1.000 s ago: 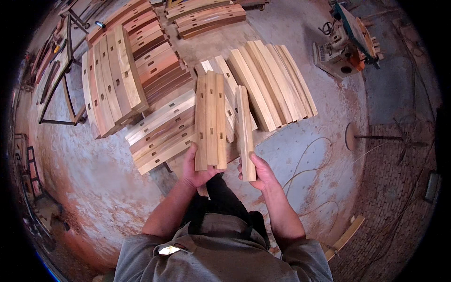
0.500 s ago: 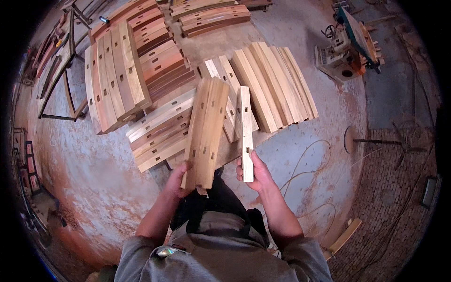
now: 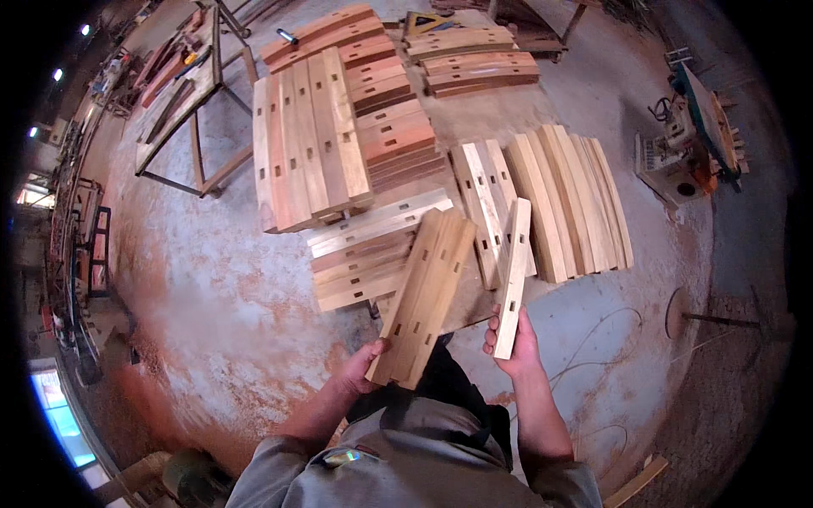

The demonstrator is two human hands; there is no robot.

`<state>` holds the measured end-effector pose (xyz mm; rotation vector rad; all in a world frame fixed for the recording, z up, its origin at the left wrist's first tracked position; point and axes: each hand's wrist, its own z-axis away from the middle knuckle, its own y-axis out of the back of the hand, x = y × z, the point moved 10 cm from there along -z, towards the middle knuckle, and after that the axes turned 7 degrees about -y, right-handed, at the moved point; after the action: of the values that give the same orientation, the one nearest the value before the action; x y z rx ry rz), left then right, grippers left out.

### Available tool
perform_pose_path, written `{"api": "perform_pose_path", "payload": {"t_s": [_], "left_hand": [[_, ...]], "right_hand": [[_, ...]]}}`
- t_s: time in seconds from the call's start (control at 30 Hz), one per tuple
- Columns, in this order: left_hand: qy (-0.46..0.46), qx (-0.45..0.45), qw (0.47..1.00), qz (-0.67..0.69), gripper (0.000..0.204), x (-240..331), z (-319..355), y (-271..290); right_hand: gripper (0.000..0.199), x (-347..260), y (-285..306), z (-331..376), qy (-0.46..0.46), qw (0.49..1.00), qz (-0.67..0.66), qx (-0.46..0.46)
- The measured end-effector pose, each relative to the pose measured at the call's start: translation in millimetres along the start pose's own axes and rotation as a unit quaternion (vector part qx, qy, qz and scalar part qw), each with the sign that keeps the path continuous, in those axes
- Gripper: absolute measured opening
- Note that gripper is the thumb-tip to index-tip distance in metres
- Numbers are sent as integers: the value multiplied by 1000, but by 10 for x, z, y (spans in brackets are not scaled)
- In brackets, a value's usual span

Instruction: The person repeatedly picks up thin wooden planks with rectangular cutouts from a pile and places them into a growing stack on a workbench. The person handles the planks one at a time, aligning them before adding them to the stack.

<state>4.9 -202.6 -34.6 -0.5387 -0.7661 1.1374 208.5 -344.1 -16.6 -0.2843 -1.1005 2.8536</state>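
My left hand [image 3: 362, 369] is closed round the near end of a few brown wooden rails [image 3: 423, 296] lying side by side, with rectangular mortises cut in them. Closed as well, my right hand [image 3: 524, 345] grips the lower end of a single pale wooden rail [image 3: 514, 275] with small mortises along its face. Both loads point away from me and tilt to the right. Their far ends overlap the piles in view; I cannot tell if they touch them. Behind stand a short row of mortised rails [image 3: 484, 182] and a stack of plain curved rails [image 3: 563, 203].
Left of my load lie stacked mortised rails [image 3: 364, 271]; beyond them is a taller pile [image 3: 305, 140] with a small cylinder [image 3: 288, 36] on it. A metal-framed stand [image 3: 196, 127] is far left, a green-topped machine [image 3: 690, 140] far right. A cable [image 3: 584, 343] loops across the floor.
My view has swung left, so the piles sit further right and lower in the picture. Both hands keep their rails, which now lean more to the right.
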Motion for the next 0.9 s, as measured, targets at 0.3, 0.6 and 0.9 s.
{"api": "perform_pose_path", "payload": {"t_s": [0.3, 0.6, 0.9], "left_hand": [[-9, -57, 994, 98, 87, -7, -33, -203], [2, -32, 993, 114, 86, 117, 265, 54], [-16, -51, 989, 141, 89, 274, 393, -179]], "right_hand": [[51, -10, 59, -3, 7, 996, 41, 74], [42, -38, 157, -29, 24, 988, 94, 124], [44, -55, 168, -28, 21, 988, 97, 123]]}}
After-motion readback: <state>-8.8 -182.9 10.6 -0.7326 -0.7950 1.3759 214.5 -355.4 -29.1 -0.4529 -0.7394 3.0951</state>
